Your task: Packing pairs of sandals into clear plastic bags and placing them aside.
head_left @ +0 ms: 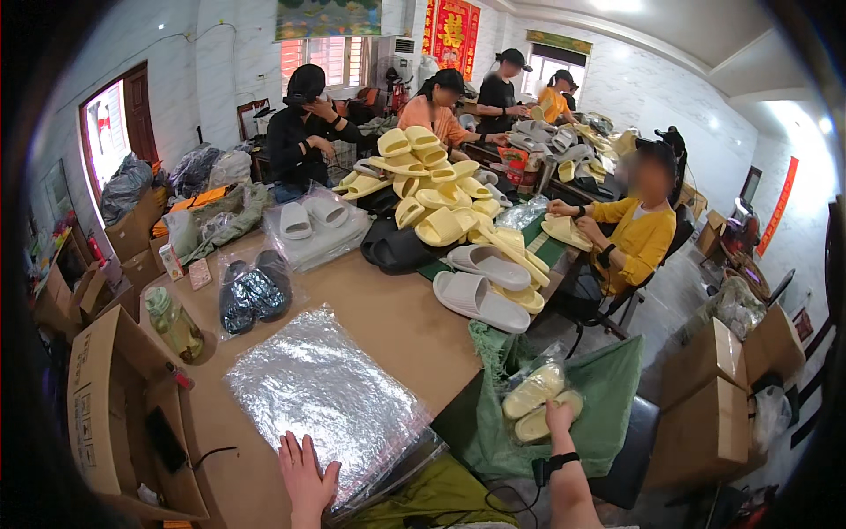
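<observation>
My left hand (306, 476) rests with spread fingers on the near edge of a stack of shiny clear plastic bags (330, 388) on the table. Off to the right, my right hand (559, 418) grips a pair of pale yellow slippers (534, 392) in a clear plastic bag. This pair is over a green woven sack (608, 388) beside the table; whether it touches the sack I cannot tell. Past the stack, dark slippers (255, 291) lie in a clear bag. Beyond them, light grey slippers (312, 218) lie on more plastic.
A big heap of yellow slippers (441, 198) covers the far table, with grey slippers (480, 300) and black slippers (397, 245) at its edge. A bottle (173, 322) and an open carton (97, 414) stand left. Cartons (701, 432) stand right. Several people work around the tables.
</observation>
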The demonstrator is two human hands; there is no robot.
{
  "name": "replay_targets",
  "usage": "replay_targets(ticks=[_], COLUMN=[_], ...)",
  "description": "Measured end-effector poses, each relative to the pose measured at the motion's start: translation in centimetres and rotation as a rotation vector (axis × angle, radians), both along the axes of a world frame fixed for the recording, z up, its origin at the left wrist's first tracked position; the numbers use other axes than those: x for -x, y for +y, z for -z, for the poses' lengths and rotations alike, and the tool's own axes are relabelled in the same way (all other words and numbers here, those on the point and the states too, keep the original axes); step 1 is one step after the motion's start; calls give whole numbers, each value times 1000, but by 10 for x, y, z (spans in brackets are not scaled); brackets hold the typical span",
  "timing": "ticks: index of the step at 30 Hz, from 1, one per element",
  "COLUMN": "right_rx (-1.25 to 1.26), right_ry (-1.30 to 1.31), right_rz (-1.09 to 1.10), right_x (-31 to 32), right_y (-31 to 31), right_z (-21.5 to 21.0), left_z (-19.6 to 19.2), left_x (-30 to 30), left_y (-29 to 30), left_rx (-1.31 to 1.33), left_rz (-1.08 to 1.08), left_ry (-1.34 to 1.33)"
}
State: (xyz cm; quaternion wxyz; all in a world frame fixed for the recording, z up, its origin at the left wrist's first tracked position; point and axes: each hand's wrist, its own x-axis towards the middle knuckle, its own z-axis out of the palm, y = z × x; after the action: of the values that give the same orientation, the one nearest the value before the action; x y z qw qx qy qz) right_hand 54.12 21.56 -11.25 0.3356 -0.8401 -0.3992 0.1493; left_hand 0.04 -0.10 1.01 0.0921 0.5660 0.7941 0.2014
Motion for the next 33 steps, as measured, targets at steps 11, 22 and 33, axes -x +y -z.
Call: replay_targets(ticks=[11, 22, 33], right_rx=[-344, -213, -54], right_ry=[455, 824, 1347], right_rz=[-191, -535, -769], right_x=[100, 179, 273], right_y=[165, 101, 20], right_z=[-77, -126, -185], left_z=[6, -6, 1], left_x=[8, -7, 1], left_y=[-2, -5, 9], left_rx=[-65, -10, -95], left_rz=[27, 40, 31], left_ry=[10, 168, 71])
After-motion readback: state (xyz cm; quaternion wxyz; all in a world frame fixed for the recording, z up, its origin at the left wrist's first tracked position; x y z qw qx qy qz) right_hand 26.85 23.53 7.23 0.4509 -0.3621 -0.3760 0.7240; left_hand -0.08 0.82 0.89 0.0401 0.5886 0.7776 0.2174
